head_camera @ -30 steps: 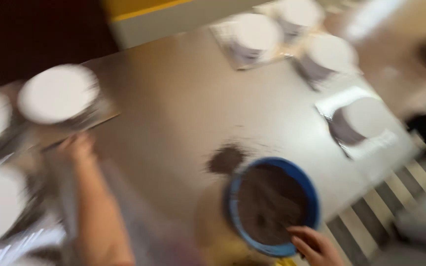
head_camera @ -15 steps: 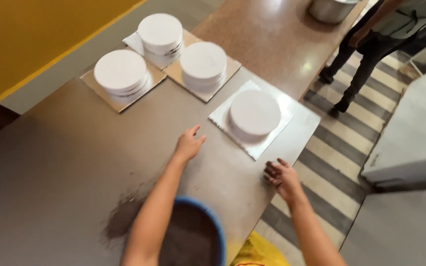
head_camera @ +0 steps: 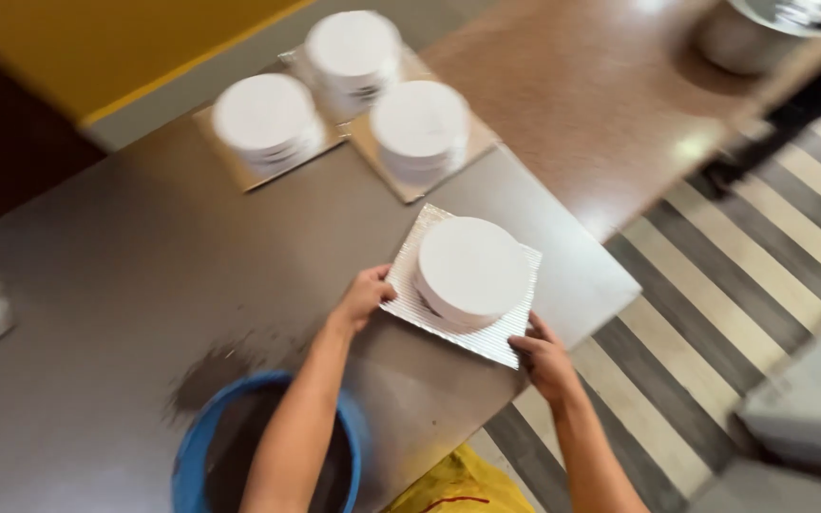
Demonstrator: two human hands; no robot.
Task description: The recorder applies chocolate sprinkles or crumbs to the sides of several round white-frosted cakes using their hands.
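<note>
Both hands grip the square silver foil-covered board (head_camera: 504,334) carrying a round white cake (head_camera: 472,268): left hand (head_camera: 363,296) at its near-left edge, right hand (head_camera: 545,361) at its near corner, equally close.

far counter: three white cakes (head_camera: 353,90) on boards | near left: blue bucket (head_camera: 192,456) | far right: metal pot (head_camera: 753,33) | right: striped floor (head_camera: 715,285)

Two bare forearms were seen, no sleeves reaching the wrists, left hand (head_camera: 365,296) and right hand (head_camera: 545,359) uncovered, no gloves, rings, watch or bands were made out, a yellow garment (head_camera: 458,486) was glimpsed below and between the forearms, its edges blurred.
</note>
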